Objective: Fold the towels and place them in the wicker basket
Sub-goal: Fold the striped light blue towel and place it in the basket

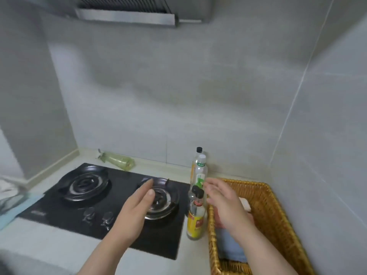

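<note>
The wicker basket [276, 211] stands on the counter at the right, against the wall. Folded towels lie inside it: a blue one [230, 247] in front, a reddish one [218, 217] behind it and a pale one [245, 203] further back. My right hand [222, 203] hovers over the basket's left rim with fingers spread and holds nothing. Over the stove's right burner, my left hand [137, 207] is empty, its fingers straight. A light blue towel [14, 209] lies on the counter at the far left edge of the view.
A black two-burner gas stove [103, 207] fills the counter's middle. Between the stove and the basket stand three bottles [196, 211]. A green glass bottle [117, 160] lies on its side by the back wall. A range hood [127, 14] hangs overhead.
</note>
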Motion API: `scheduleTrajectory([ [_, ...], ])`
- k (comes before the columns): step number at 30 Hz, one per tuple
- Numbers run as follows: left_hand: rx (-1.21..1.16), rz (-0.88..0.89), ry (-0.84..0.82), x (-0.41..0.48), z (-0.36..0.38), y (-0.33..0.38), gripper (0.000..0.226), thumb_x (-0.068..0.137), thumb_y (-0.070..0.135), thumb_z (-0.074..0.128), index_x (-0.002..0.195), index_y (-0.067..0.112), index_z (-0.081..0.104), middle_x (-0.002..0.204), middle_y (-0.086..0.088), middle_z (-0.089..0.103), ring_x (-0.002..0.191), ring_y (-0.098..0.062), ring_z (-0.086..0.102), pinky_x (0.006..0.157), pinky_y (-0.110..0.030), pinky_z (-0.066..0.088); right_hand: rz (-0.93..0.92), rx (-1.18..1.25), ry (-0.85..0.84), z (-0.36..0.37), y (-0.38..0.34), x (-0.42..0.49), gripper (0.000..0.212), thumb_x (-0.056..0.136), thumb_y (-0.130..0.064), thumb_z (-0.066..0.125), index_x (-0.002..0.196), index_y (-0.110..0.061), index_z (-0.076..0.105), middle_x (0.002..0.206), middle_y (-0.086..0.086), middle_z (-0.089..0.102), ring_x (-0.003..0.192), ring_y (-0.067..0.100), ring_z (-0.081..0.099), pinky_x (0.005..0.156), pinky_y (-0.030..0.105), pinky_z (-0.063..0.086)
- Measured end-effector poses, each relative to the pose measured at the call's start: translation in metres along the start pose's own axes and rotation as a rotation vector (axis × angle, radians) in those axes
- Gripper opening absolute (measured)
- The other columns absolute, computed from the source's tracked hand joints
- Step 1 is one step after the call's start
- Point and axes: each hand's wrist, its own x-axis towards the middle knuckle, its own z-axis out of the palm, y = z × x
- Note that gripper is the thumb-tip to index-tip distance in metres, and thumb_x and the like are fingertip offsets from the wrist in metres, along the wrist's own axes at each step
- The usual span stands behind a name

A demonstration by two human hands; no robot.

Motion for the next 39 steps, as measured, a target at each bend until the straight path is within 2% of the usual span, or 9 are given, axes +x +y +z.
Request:
scheduleTrajectory([
  [7, 0.078, -0.094, 0.279, -0.108, -0.068, 0.001, 0.066, 0.077, 0.076, 0.047, 0.134, 0.045, 0.051, 0.139, 0.026, 0.049, 0.132, 0.001, 0.041, 0.115, -0.038, 0.033, -0.019, -0.019, -0.248, 0.058, -0.002, -0.044, 0.024, 0.096, -0.016, 0.059, 0.115, -0.031, 0.060, 0.117, -0.013, 0.064, 0.109, 0.000, 0.060, 0.104, 0.034, 0.047],
  [9, 0.097, -0.135, 0.357, -0.143, -0.086, 0.003, 0.064, 0.079, 0.077, 0.047, 0.134, 0.043, 0.052, 0.138, 0.025, 0.049, 0.131, 0.000, 0.042, 0.112, -0.036, 0.036, -0.010, -0.028, -0.336, 0.079, 0.001, -0.062, 0.028, 0.096, -0.013, 0.058, 0.122, -0.025, 0.060, 0.120, -0.010, 0.064, 0.110, 0.000, 0.059, 0.105, 0.035, 0.047],
  [13, 0.138, -0.155, 0.498, -0.206, -0.122, 0.003, 0.053, 0.073, 0.076, 0.046, 0.115, 0.049, 0.064, 0.125, 0.029, 0.060, 0.123, 0.005, 0.050, 0.112, -0.037, 0.037, -0.002, -0.019, -0.478, 0.125, 0.002, -0.097, 0.030, 0.096, -0.009, 0.056, 0.120, -0.025, 0.060, 0.120, -0.008, 0.064, 0.109, -0.001, 0.059, 0.103, 0.035, 0.048],
  [18, 0.097, -0.146, 0.671, -0.260, -0.160, 0.011, 0.035, 0.090, 0.055, 0.054, 0.113, 0.032, 0.067, 0.116, 0.018, 0.068, 0.113, 0.005, 0.057, 0.111, -0.036, 0.040, -0.034, -0.038, -0.642, 0.181, -0.012, -0.127, 0.031, 0.094, -0.008, 0.058, 0.118, -0.029, 0.058, 0.120, -0.011, 0.063, 0.107, -0.005, 0.058, 0.101, 0.029, 0.048],
  [23, 0.111, -0.162, 0.750, -0.296, -0.215, 0.008, 0.079, 0.059, 0.089, 0.051, 0.116, 0.037, 0.066, 0.120, 0.020, 0.066, 0.118, 0.002, 0.056, 0.109, -0.033, 0.040, -0.070, -0.070, -0.731, 0.242, -0.029, -0.146, 0.031, 0.095, -0.008, 0.057, 0.117, -0.030, 0.059, 0.120, -0.011, 0.063, 0.108, -0.002, 0.059, 0.103, 0.034, 0.048],
  [30, 0.109, -0.155, 0.871, -0.323, -0.329, -0.008, 0.085, 0.052, 0.091, 0.055, 0.109, 0.030, 0.070, 0.112, 0.016, 0.071, 0.113, -0.008, 0.061, 0.106, -0.039, 0.044, -0.083, -0.081, -0.796, 0.367, -0.043, -0.164, 0.031, 0.097, -0.010, 0.056, 0.121, -0.029, 0.058, 0.119, -0.012, 0.063, 0.108, -0.001, 0.059, 0.104, 0.034, 0.048],
  [33, 0.101, -0.166, 0.877, -0.327, -0.389, -0.017, 0.066, 0.066, 0.075, 0.054, 0.111, 0.028, 0.069, 0.115, 0.013, 0.070, 0.115, -0.007, 0.060, 0.106, -0.037, 0.043, -0.078, -0.065, -0.809, 0.431, -0.051, -0.172, 0.031, 0.096, -0.008, 0.056, 0.116, -0.032, 0.058, 0.118, -0.012, 0.064, 0.108, -0.001, 0.059, 0.104, 0.034, 0.048],
  [36, 0.061, -0.170, 0.877, -0.322, -0.447, -0.033, 0.030, 0.091, 0.047, 0.058, 0.108, 0.025, 0.069, 0.113, 0.009, 0.071, 0.114, -0.009, 0.061, 0.097, -0.029, 0.047, -0.061, -0.035, -0.794, 0.487, -0.058, -0.173, 0.031, 0.096, -0.007, 0.055, 0.118, -0.029, 0.058, 0.119, -0.010, 0.064, 0.107, -0.002, 0.059, 0.104, 0.032, 0.048],
  [39, 0.041, -0.190, 0.834, -0.315, -0.493, -0.048, 0.041, 0.082, 0.053, 0.055, 0.108, 0.026, 0.070, 0.112, 0.012, 0.072, 0.113, -0.009, 0.062, 0.092, -0.027, 0.047, -0.048, -0.022, -0.759, 0.534, -0.061, -0.175, 0.032, 0.096, -0.008, 0.056, 0.119, -0.030, 0.058, 0.119, -0.012, 0.064, 0.106, -0.003, 0.060, 0.104, 0.033, 0.048],
])
